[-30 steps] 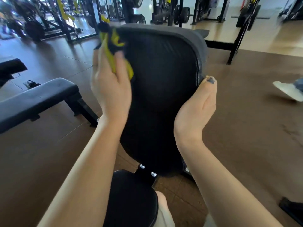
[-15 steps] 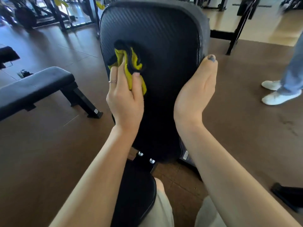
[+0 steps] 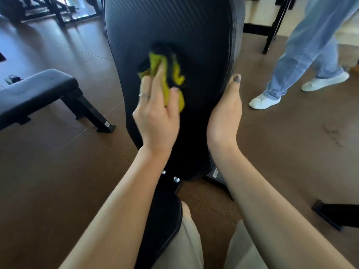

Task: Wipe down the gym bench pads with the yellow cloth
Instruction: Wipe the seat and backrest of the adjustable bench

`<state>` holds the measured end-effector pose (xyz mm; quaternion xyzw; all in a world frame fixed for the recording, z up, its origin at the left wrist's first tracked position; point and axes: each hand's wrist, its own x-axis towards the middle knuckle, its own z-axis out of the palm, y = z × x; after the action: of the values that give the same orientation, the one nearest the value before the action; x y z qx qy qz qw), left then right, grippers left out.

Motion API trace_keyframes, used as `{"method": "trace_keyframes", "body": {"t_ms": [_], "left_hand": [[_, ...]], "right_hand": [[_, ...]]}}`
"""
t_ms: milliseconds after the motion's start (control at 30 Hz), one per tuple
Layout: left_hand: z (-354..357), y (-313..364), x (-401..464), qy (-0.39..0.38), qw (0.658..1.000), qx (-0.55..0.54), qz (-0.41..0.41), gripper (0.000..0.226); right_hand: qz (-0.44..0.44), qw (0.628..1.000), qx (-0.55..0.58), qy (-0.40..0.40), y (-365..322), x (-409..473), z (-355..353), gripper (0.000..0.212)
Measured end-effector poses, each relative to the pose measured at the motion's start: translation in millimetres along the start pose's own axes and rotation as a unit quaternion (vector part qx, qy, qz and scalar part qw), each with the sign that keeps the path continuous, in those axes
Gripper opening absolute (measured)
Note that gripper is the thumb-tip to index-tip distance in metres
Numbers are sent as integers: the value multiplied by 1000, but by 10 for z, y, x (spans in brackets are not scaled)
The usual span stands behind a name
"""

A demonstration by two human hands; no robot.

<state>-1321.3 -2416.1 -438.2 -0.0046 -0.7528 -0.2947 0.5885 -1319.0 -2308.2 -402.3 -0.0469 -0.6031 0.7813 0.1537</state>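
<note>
Head view: left hand (image 3: 155, 117) presses the yellow cloth (image 3: 171, 78) flat against the middle of the upright back pad (image 3: 204, 35). Since a second ago the cloth has come down from the pad's top left corner and across toward centre, so the upper left looks covered; my read is the stroke is mid-pad, with the lower half and the seat pad (image 3: 161, 220) not yet done. Left-hand fingers lie extended over the bunched cloth, thumb on its right side, ring on one finger; the cloth is pinned under them, palm toward the pad. Right hand (image 3: 225, 117) clasps the pad's right edge, thumb up on the front face, other fingers hidden behind; it reads as bracing, same spot as before. Flat bench (image 3: 35, 92) stands left, a passer-by's legs (image 3: 303, 55) right.
</note>
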Motion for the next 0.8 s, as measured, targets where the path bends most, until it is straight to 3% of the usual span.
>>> {"method": "trace_keyframes", "body": {"t_ms": [133,200,267,400,533,600,667,733,800], "left_hand": [[-44,-304,-268,43,963,-23,-264,29],[0,-214,-294,53,940,-47,-332,28],[12,20,-258,49,948,-51,-309,30],[32,462,-428,-46,991,-74,-106,40],[105,159,-528,-54,997,-48,-27,41],[65,-26,-631,-48,997,-22,-61,35],[29,-139,-734,-22,986,-12,-167,35],[27,-215,-746,25,949,-44,-311,30],[40,-217,-700,53,928,-68,-361,24]], "right_hand": [[71,997,-39,-6,55,-93,-82,54],[73,996,-45,3,50,-79,-68,54],[57,997,-44,0,131,-55,-72,53],[-18,994,-104,2,387,-108,-199,51],[-28,992,-125,-10,514,-133,-278,54],[-23,993,-114,-16,485,-151,-286,51],[-4,994,-107,-20,468,-164,-297,48],[14,994,-106,-24,477,-164,-289,49],[16,993,-113,-16,494,-169,-267,49]]}}
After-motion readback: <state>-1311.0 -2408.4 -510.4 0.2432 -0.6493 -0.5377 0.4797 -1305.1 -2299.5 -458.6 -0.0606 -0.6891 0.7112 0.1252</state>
